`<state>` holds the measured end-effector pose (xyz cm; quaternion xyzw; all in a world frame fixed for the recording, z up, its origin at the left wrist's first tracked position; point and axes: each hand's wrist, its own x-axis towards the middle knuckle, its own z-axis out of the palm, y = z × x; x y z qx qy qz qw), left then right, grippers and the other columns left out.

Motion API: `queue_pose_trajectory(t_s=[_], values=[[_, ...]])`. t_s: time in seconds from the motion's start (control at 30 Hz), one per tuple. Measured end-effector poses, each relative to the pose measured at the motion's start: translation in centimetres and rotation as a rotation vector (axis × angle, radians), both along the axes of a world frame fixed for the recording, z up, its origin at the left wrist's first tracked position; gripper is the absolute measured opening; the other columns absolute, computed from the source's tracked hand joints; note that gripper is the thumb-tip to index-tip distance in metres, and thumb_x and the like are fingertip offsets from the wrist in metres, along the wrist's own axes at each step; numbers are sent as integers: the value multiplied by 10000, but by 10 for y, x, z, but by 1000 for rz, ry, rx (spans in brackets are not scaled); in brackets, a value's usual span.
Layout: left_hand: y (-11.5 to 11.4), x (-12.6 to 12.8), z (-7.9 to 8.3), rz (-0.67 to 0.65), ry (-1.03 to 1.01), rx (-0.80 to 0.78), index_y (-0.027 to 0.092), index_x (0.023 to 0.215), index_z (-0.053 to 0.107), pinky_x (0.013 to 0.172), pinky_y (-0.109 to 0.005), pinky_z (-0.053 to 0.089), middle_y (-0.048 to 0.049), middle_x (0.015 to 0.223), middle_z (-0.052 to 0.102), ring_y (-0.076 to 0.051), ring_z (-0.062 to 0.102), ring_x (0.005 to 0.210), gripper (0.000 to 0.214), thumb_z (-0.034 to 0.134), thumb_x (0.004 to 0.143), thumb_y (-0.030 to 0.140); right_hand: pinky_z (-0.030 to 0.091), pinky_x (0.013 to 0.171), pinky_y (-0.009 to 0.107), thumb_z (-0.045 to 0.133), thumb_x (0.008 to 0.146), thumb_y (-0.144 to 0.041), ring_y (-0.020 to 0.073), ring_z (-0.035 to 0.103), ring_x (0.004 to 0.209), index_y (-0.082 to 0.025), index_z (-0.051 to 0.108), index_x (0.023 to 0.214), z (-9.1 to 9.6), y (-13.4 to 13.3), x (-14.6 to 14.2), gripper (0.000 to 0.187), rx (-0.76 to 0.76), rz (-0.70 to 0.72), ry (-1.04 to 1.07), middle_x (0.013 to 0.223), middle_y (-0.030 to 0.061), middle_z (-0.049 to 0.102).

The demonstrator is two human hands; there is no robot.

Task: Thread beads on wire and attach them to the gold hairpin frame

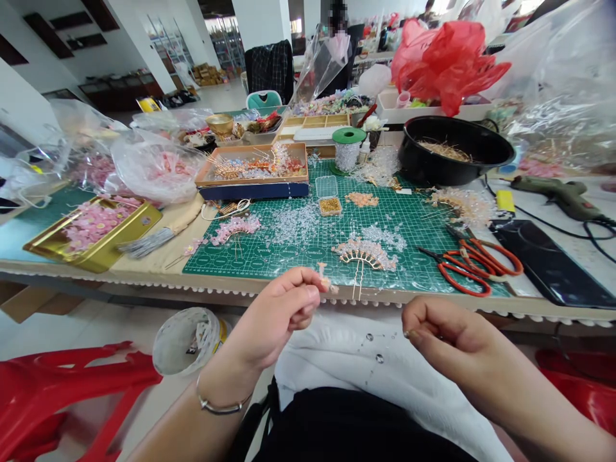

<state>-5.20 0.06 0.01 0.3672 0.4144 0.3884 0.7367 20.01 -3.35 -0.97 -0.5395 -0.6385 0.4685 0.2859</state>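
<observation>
My left hand (pixel 283 311) pinches a small peach-and-clear bead flower (pixel 327 282) between thumb and forefinger, just over the table's front edge. To the right, my right hand (pixel 445 333) is closed in a pinch above my lap; what it holds, if anything, is too fine to make out. Beyond them a beaded hair comb (pixel 366 255) with gold prongs lies on the green cutting mat (pixel 283 260). Loose clear beads (pixel 296 224), peach pieces (pixel 362 199) and a small box of gold beads (pixel 330 205) lie farther back. A pink flower hairpiece (pixel 237 230) is at the left.
Red-handled pliers (pixel 466 282), a phone (pixel 553 263) and a glue gun (pixel 561 196) lie at the right. Behind stands a black basin (pixel 455 163). A gold tin (pixel 139 221) of pink flowers sits at the left. Below are a bin (pixel 166 350) and a red stool (pixel 96 378).
</observation>
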Motion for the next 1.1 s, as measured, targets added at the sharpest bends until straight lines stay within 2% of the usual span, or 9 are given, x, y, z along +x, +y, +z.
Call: queue_pose_trajectory(t_s=[0.1, 0.17, 0.27, 0.43, 0.57, 0.73, 0.8, 0.9, 1.1], values=[[1, 10, -7, 10, -111, -78, 161, 930, 616, 515, -226, 168, 85, 613, 378, -64, 230, 531, 95, 651, 843, 175, 348, 518, 243, 523, 844, -190, 128, 398, 570, -235, 477, 714, -1, -5, -6, 145, 32, -17, -60, 619, -49, 422], [-2, 20, -10, -80, -114, -110, 154, 930, 642, 519, -234, 173, 78, 645, 416, -56, 248, 529, 189, 748, 800, 241, 315, 504, 247, 518, 841, -184, 123, 374, 551, -235, 472, 717, -2, -10, -11, 142, 55, -41, -113, 605, -55, 394], [-8, 34, -9, -231, 3, -67, 145, 901, 679, 554, -244, 230, 52, 704, 507, -64, 348, 575, 306, 848, 723, 327, 295, 500, 255, 519, 843, -214, 124, 360, 547, -235, 478, 713, -3, -14, -18, 137, 74, -76, -184, 595, -57, 373], [-12, 43, -6, -307, 239, 1, 162, 760, 638, 527, -272, 179, 104, 531, 362, -80, 281, 527, 330, 873, 685, 381, 329, 525, 260, 530, 859, -240, 132, 410, 578, -237, 492, 725, -3, -8, -15, 139, -23, -4, -191, 621, -50, 436], [-13, 44, -10, -256, 153, -61, 164, 697, 598, 536, -261, 211, 83, 571, 448, -77, 340, 550, 382, 897, 629, 393, 364, 566, 254, 547, 902, -302, 134, 447, 630, -225, 569, 766, -1, -1, -7, 158, -131, 81, -12, 673, -34, 504], [-13, 43, -12, -226, 27, -117, 156, 689, 614, 585, -253, 280, 61, 602, 541, -81, 403, 583, 397, 930, 567, 362, 250, 496, 259, 413, 981, -399, 119, 261, 516, -206, 666, 850, 3, -1, -8, 344, -419, 28, 375, 536, -55, 401], [-12, 43, -11, -230, 23, -126, 155, 688, 616, 585, -253, 276, 57, 605, 552, -80, 402, 582, 392, 932, 563, 349, 225, 479, 255, 418, 970, -431, 110, 235, 492, -194, 680, 861, 3, -1, -9, 369, -482, 10, 448, 519, -48, 448], [-12, 43, -11, -229, 52, -135, 154, 685, 607, 586, -257, 270, 48, 624, 557, -81, 404, 584, 400, 928, 565, 359, 243, 467, 243, 440, 965, -466, 102, 309, 476, -195, 679, 866, 5, -1, -7, 375, -530, 19, 445, 568, -19, 558], [-14, 43, -8, -276, 147, -109, 188, 684, 539, 557, -275, 203, 93, 542, 396, -78, 286, 539, 434, 892, 613, 431, 512, 657, 327, 421, 1010, -465, 182, 627, 675, -204, 696, 895, 10, -3, 0, 396, -450, 116, 396, 766, 45, 713]])
